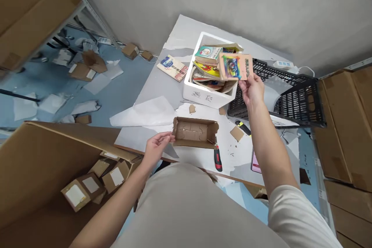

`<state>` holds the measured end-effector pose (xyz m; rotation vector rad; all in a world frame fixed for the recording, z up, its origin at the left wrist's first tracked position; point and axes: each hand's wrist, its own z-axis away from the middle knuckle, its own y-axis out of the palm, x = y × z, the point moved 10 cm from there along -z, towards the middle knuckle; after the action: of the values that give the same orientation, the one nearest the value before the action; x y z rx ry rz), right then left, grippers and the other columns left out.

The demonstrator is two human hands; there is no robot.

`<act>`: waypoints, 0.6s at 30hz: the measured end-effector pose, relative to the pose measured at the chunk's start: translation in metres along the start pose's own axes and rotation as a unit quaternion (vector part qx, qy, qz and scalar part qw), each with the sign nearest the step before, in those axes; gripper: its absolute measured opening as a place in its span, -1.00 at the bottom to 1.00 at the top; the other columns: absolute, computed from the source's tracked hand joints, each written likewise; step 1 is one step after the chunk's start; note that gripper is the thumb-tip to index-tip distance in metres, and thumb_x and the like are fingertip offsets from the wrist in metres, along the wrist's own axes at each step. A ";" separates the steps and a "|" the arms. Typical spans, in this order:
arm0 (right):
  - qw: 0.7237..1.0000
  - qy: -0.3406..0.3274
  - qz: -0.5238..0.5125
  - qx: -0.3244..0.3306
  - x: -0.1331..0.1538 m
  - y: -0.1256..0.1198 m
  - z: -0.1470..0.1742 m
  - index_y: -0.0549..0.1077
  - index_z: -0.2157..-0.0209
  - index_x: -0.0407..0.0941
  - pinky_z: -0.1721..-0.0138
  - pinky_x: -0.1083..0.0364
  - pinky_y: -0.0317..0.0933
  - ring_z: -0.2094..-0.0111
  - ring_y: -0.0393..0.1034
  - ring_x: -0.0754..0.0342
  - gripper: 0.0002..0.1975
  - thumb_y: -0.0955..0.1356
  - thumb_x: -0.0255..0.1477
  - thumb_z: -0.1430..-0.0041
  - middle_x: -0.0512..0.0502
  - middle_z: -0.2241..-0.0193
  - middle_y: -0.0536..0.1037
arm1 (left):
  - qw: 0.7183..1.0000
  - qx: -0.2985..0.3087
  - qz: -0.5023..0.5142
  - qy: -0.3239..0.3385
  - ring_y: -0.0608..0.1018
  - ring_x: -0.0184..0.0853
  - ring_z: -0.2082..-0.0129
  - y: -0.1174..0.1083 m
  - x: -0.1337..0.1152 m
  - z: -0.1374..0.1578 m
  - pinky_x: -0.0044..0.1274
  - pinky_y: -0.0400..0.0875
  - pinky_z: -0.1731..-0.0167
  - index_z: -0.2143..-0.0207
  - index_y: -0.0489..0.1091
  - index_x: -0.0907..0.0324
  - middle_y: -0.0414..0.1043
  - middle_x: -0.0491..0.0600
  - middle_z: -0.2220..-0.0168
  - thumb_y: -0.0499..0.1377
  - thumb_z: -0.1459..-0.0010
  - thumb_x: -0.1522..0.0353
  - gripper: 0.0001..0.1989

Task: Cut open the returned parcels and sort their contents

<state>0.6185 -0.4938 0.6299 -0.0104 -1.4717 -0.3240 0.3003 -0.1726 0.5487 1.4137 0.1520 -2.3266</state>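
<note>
Pink book [236, 66], above the foam box [203, 96], is pinched at one corner by the right hand [253, 88]. The left hand [157, 145] is at the carton [193, 143] near the table's [135, 135] front edge, its grip unclear. Supporting the spine should prevent bending.

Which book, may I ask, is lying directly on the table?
The book left of the white box; the others are in that box or the right hand.
</note>
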 end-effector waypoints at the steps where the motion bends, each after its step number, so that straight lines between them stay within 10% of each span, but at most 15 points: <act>1: 1.000 -0.001 -0.018 -0.024 -0.006 0.002 -0.017 0.38 0.25 -0.11 0.41 0.22 0.47 0.42 0.48 0.23 -0.86 0.37 -0.45 -0.11 0.03 0.36 0.53 | 1.000 -0.027 -0.002 -0.004 0.61 -0.21 0.27 -0.012 0.004 0.001 -0.35 0.43 0.08 0.23 0.48 0.24 0.58 0.09 0.30 0.34 0.13 0.06 -0.50; 8: 0.996 0.068 0.016 -0.059 -0.049 0.013 -0.048 0.34 0.32 -0.15 0.38 0.26 0.45 0.45 0.44 0.27 -0.84 0.34 -0.63 -0.06 0.06 0.42 0.45 | 0.994 -0.107 -0.027 -0.012 0.59 -0.24 0.30 -0.055 0.017 0.004 -0.35 0.42 0.07 0.24 0.48 0.25 0.57 0.08 0.33 0.36 0.19 0.03 -0.45; 18: 0.988 -0.005 0.148 0.033 -0.016 0.000 -0.021 0.43 0.18 -0.17 0.50 0.23 0.37 0.51 0.30 0.29 -0.69 0.42 -0.50 0.04 0.00 0.30 0.44 | 0.989 -0.059 -0.133 0.032 0.57 -0.17 0.21 -0.048 0.014 -0.018 -0.30 0.40 0.05 0.15 0.44 0.27 0.55 0.16 0.24 0.23 0.02 0.02 -0.46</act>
<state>0.6379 -0.4949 0.6116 -0.1773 -1.4660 -0.0335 0.2902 -0.1274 0.5220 1.4866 0.5178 -2.4347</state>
